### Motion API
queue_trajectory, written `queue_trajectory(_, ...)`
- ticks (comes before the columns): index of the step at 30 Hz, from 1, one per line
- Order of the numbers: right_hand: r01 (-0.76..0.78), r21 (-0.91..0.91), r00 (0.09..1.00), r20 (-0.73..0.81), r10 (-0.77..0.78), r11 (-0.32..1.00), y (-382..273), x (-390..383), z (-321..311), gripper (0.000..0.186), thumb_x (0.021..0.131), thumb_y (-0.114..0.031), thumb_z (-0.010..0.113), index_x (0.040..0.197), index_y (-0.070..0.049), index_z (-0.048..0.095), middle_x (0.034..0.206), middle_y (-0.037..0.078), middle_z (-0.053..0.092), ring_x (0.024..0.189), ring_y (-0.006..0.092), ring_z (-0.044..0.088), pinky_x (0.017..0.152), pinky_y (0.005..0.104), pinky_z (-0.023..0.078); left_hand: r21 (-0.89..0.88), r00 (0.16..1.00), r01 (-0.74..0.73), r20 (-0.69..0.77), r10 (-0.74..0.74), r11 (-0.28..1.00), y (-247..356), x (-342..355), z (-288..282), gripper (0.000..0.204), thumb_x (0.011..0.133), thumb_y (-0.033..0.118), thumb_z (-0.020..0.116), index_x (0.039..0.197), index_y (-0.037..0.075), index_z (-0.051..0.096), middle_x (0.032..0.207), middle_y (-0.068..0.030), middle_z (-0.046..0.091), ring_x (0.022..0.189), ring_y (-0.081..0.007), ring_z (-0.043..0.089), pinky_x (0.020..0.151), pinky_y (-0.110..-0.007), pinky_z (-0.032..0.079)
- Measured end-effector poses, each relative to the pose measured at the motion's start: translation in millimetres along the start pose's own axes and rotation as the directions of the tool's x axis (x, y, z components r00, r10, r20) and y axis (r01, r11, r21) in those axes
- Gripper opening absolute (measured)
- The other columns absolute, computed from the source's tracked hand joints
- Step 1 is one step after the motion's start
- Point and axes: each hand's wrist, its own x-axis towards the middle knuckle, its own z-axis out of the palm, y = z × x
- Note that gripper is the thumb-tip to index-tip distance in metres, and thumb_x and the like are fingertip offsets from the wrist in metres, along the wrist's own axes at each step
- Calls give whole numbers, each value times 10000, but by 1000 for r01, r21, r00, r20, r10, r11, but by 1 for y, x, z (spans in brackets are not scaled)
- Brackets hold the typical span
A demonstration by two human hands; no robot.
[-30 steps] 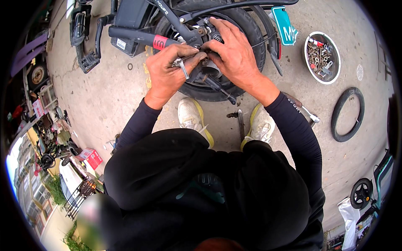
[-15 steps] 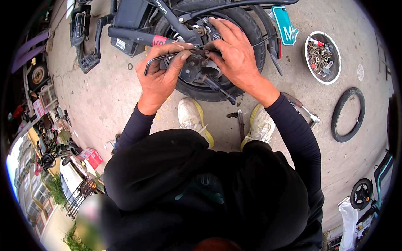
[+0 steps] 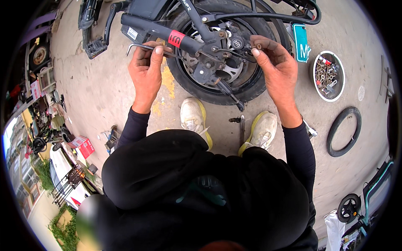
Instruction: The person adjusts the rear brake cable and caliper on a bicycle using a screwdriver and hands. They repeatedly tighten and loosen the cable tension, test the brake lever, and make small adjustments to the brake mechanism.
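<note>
My left hand [image 3: 146,77], closed, holds a bent hex key [image 3: 138,45] between thumb and fingers, left of the wheel hub. A small rusty bolt [image 3: 258,46] is pinched in the fingertips of my right hand [image 3: 279,73], just right of the brake caliper [image 3: 237,43]. Between the hands lies the e-bike's rear wheel, its black tyre [image 3: 180,77] around a brake disc. The dark frame tube [image 3: 150,32] with a red band runs to the hub. A thick black strut or stand part [image 3: 226,88] points down toward my feet.
A white-rimmed bowl [image 3: 343,81] of loose bolts and fittings stands at right, near a teal plate [image 3: 300,44]. Below it lies a black tyre [image 3: 330,134]. A metal tool [image 3: 242,129] rests between my shoes; another tool [image 3: 310,130] shows beside my right forearm. Upper left is a pedal [image 3: 96,48].
My hands have moved apart from the hub, the left going left with the hex key, the right going right with the bolt. The caliper area now shows uncovered.
</note>
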Motion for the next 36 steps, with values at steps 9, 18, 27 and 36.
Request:
queue_trajectory(9,-589,194,805,230,548,784,8,-60,-16,302,988,-124,704,1244,28,650,1123,130,734,895,165,701,821,301,562,294,799,575,0,-601,764,-119,-98,-66,252,1011,198,694,960,-37,619,753,-65,676,641,-88,624,594,-262,500)
queue_trajectory(18,-717,468,686,344,641,517,4,-59,0,337,1018,-137,666,1308,31,630,1144,108,723,940,160,702,861,304,574,830,776,70,304,-553,554,-160,-113,-81,312,882,293,790,948,1,701,752,-166,716,723,-346,714,679,-416,558)
queue_trajectory(27,-730,453,683,478,552,511,-9,-61,-8,388,995,-129,695,1338,36,622,1120,121,734,938,175,714,853,299,583,383,719,-122,670,-184,916,38,-41,-31,153,889,117,779,1013,35,742,832,-122,716,713,-299,695,685,-353,560)
queue_trajectory(36,-688,144,670,502,546,711,-58,-53,-6,388,963,-36,707,1318,58,582,1118,148,728,940,178,719,815,284,576,21,573,-408,784,237,913,66,-19,47,481,828,-18,779,1278,116,676,1173,-105,641,951,-293,688,785,-369,584)
